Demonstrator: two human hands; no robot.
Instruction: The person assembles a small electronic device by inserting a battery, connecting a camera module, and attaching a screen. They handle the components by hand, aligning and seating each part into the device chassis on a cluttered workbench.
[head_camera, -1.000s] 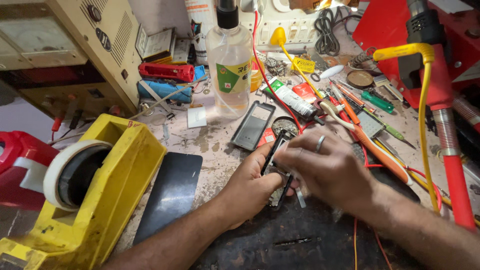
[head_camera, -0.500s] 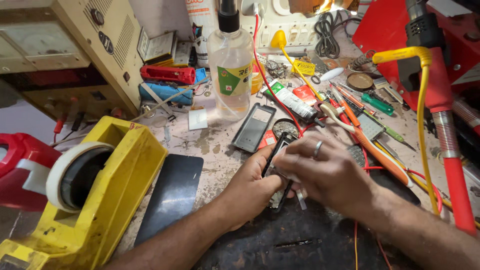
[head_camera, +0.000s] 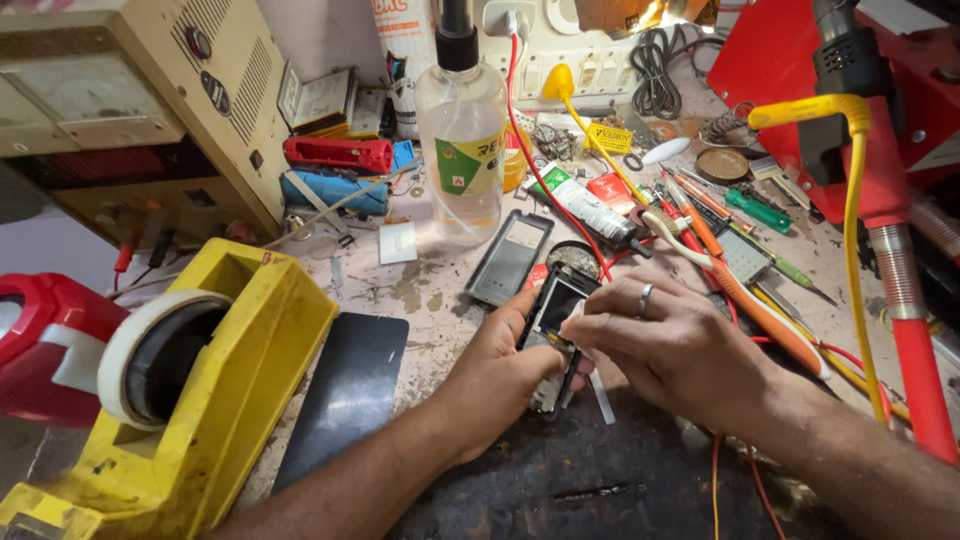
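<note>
My left hand grips a small opened mobile phone from the left, above a dark mat. Its screen end points away from me. My right hand, with a ring on one finger, rests over the phone's right side with fingertips pinching at its middle. The lower half of the phone is hidden by my fingers. A thin metal strip pokes out beneath my right hand.
A grey phone back cover lies just beyond the phone, a clear spray bottle behind it. A yellow tape dispenser and black glass panel sit left. Screwdrivers, tubes and wires crowd the right, beside a red stand.
Both hands stay on the phone with only slight finger shifts. The view has barely moved.
</note>
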